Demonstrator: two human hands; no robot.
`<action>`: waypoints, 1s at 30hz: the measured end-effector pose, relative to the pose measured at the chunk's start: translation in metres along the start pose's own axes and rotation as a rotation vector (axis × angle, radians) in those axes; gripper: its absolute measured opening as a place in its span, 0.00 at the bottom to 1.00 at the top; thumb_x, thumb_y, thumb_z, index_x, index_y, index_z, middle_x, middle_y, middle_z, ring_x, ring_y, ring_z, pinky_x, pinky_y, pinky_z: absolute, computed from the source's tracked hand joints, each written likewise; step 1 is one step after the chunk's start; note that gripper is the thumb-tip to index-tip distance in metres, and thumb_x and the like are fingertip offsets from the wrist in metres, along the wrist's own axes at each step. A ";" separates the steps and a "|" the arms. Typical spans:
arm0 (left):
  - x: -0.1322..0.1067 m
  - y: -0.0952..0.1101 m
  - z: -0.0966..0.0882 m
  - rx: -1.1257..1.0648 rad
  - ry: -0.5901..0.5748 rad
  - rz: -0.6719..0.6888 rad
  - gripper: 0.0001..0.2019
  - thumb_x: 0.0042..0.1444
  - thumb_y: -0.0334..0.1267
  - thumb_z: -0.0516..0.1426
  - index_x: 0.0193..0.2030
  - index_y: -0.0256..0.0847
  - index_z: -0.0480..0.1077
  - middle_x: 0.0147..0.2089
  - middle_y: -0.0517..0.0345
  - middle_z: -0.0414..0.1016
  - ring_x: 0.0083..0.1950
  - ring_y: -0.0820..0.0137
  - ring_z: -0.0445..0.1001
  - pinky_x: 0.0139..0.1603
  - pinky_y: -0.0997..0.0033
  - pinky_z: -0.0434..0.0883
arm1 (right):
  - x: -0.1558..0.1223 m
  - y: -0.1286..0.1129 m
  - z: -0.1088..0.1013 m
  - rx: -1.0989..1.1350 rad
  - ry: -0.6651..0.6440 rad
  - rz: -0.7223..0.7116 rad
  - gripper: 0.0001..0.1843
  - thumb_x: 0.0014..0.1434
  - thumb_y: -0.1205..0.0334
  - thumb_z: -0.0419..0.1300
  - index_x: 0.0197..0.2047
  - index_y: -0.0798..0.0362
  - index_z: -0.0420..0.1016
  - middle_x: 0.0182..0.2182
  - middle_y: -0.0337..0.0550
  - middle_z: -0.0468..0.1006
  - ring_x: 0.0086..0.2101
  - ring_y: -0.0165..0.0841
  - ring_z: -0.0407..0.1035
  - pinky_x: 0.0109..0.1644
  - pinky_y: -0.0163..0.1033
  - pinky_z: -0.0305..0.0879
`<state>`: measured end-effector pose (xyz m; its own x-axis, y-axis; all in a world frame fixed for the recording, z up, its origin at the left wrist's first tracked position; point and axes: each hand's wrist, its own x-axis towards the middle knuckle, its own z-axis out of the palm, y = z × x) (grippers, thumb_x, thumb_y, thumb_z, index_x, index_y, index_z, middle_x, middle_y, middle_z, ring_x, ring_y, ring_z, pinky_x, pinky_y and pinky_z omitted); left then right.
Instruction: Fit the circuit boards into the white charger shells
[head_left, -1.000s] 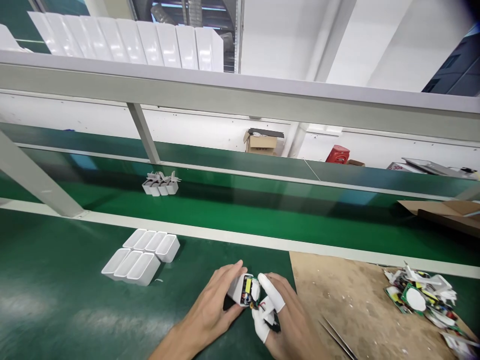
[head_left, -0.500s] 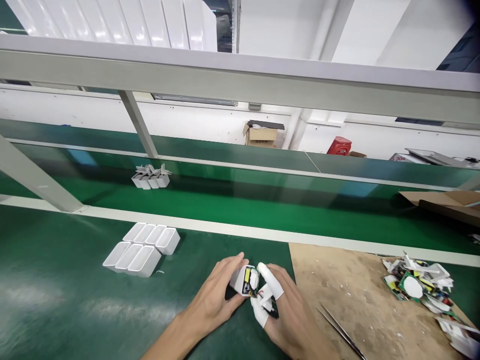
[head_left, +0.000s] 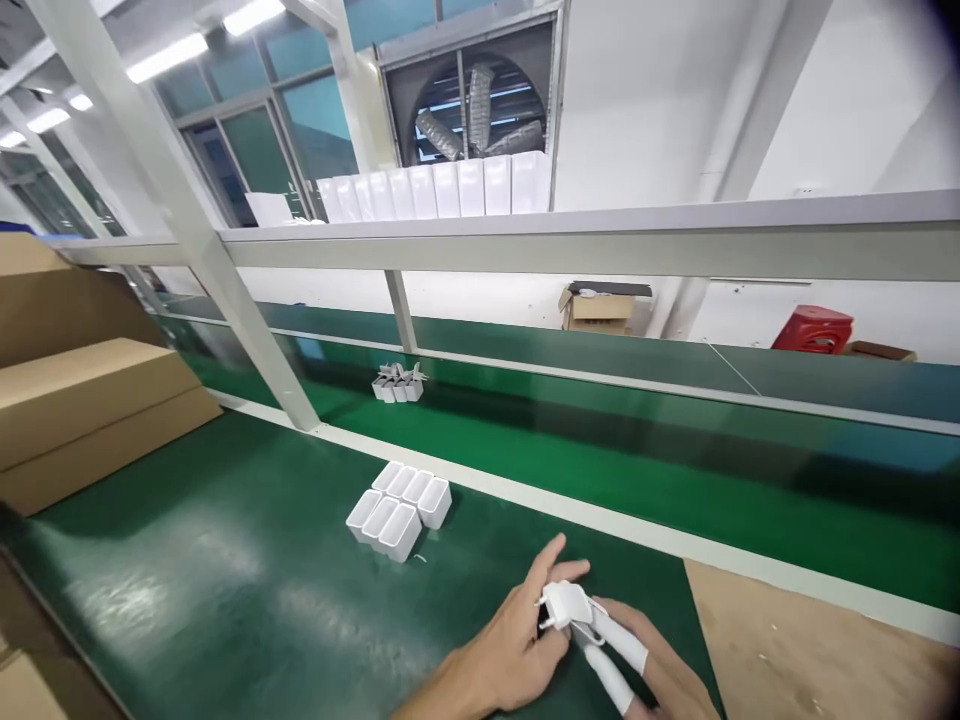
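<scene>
Both my hands meet low in the middle of the view over the green bench. My left hand [head_left: 517, 640] wraps around a small white plug housing [head_left: 564, 603] with metal prongs pointing left. My right hand [head_left: 637, 665], with white finger cots on its fingertips, holds the same housing from the right side. A cluster of several empty white housings [head_left: 400, 505] stands on the bench a short way up and to the left of my hands.
A green conveyor belt [head_left: 675, 460] runs across behind the bench, carrying a small group of white plug parts [head_left: 398, 384]. Brown cardboard boxes [head_left: 82, 400] are stacked at the left. A brown board [head_left: 810, 650] lies at the right. White cases line the shelf [head_left: 442, 188] above.
The view has swung left and up. The housing, earlier open with its circuit board showing, now shows a closed white face with prongs. Both hands keep hold of it.
</scene>
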<state>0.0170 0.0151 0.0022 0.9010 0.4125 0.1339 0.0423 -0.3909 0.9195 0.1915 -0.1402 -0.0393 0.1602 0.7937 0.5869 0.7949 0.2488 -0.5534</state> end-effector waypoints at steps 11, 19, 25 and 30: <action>0.004 -0.006 0.008 -0.088 0.177 0.033 0.42 0.69 0.46 0.60 0.79 0.57 0.36 0.74 0.46 0.64 0.73 0.55 0.66 0.75 0.42 0.62 | 0.025 -0.025 -0.005 -0.213 0.063 -0.082 0.19 0.65 0.75 0.53 0.55 0.51 0.74 0.46 0.55 0.79 0.40 0.40 0.80 0.40 0.41 0.82; 0.008 -0.009 0.009 -0.009 0.289 0.020 0.27 0.73 0.41 0.53 0.75 0.54 0.49 0.57 0.55 0.76 0.54 0.67 0.80 0.60 0.61 0.77 | 0.025 -0.026 0.003 -0.201 0.039 0.024 0.14 0.69 0.72 0.53 0.55 0.51 0.70 0.41 0.50 0.76 0.37 0.38 0.75 0.38 0.40 0.78; 0.012 -0.012 0.007 0.032 0.299 0.010 0.15 0.68 0.40 0.58 0.60 0.49 0.67 0.52 0.57 0.79 0.50 0.66 0.82 0.56 0.65 0.79 | 0.024 -0.023 0.006 -0.304 0.010 0.028 0.14 0.67 0.73 0.51 0.51 0.52 0.71 0.45 0.53 0.76 0.37 0.41 0.75 0.33 0.42 0.76; 0.014 -0.007 0.007 0.039 0.293 0.000 0.13 0.67 0.39 0.58 0.57 0.47 0.69 0.48 0.58 0.81 0.47 0.67 0.82 0.54 0.65 0.80 | 0.030 -0.028 0.000 -0.187 -0.008 0.143 0.14 0.67 0.72 0.52 0.52 0.50 0.73 0.42 0.47 0.76 0.39 0.39 0.75 0.41 0.43 0.79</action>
<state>0.0324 0.0183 -0.0053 0.7379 0.6307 0.2401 0.0641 -0.4196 0.9054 0.1736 -0.1235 -0.0062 0.2749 0.8181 0.5050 0.8592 0.0266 -0.5109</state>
